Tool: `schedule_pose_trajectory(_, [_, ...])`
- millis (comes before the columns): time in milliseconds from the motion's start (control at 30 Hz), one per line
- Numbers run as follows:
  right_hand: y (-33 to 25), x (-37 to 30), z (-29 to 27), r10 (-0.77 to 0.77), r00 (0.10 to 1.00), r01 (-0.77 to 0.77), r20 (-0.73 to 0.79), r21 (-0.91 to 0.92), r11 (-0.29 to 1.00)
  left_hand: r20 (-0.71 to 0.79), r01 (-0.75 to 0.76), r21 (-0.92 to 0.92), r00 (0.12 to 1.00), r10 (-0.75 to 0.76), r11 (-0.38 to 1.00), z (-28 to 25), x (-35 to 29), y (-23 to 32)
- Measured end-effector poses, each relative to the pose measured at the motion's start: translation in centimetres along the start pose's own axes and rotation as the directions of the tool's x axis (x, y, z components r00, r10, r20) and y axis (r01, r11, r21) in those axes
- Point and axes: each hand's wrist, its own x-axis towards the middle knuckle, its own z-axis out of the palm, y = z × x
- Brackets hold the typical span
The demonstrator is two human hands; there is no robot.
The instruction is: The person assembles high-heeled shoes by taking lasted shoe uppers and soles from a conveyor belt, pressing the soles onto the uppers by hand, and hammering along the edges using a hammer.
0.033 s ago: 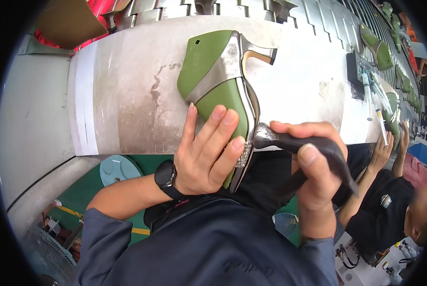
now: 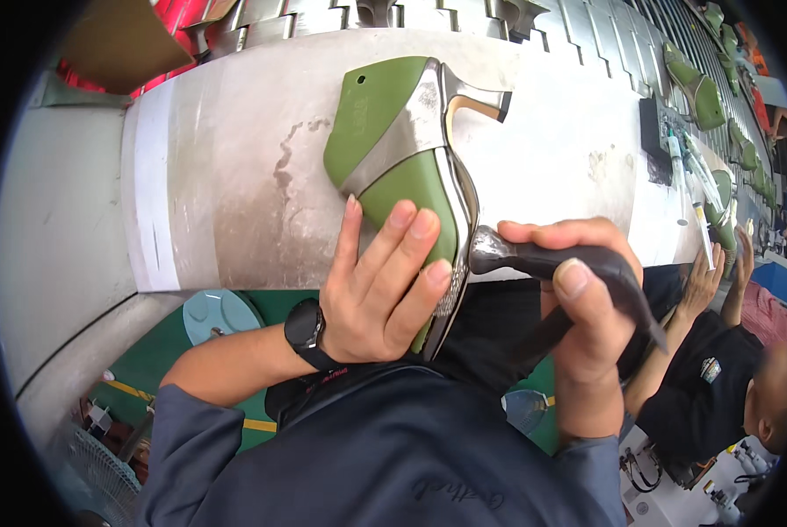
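A silver high-heeled shoe [image 2: 420,114] on a green shoe last [image 2: 385,97] lies on its side on the worktable, its heel far from me and its toe past the near edge. Glittering stones cover the strap near the toe. My left hand [image 2: 380,290], wearing a dark watch, holds the shoe with fingers spread over the last; its thumb is hidden. In my closed right hand [image 2: 591,303] is a dark shoemaker's hammer [image 2: 578,256]. The hammer's rounded metal face rests against the sole edge near the front of the shoe. Its handle runs down-left beneath the hand, partly blurred.
A slatted metal conveyor [image 2: 464,18] runs behind the pale worktable [image 2: 253,114], carrying more green lasts [image 2: 696,92]. Syringes [image 2: 679,167] stand by a dark box on the right. Beside them a co-worker's hand [image 2: 699,281] is raised. A light-blue round stool [image 2: 218,314] stands below.
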Motion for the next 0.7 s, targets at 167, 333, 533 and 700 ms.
schedule_pose_trajectory(167, [-1.8, 4.8, -0.5, 0.196, 0.981, -0.194, 0.006, -0.104, 0.975, -0.053, 0.008, 0.036, 0.999, -0.007, 0.999, 1.0, -0.6, -0.4])
schedule_pose_trajectory(333, [-2.0, 7.3, 0.1, 0.229, 0.972, -0.218, 0.059, -0.156, 0.963, -0.008, 0.047, -0.042, 0.999, -0.047, 0.998, 0.6, -0.8, -0.1])
schedule_pose_trajectory(533, [-3.3, 8.5, 1.0, 0.314, 0.949, -0.295, 0.029, -0.265, 0.918, 0.045, 0.084, -0.099, 0.996, -0.080, 0.992, 0.0, -1.2, 0.1])
schedule_pose_trajectory(700, [-2.3, 8.2, 2.0, 0.219, 0.973, -0.232, -0.078, -0.293, 0.927, 0.056, 0.085, -0.108, 0.995, -0.079, 0.990, -0.3, -1.3, 0.0])
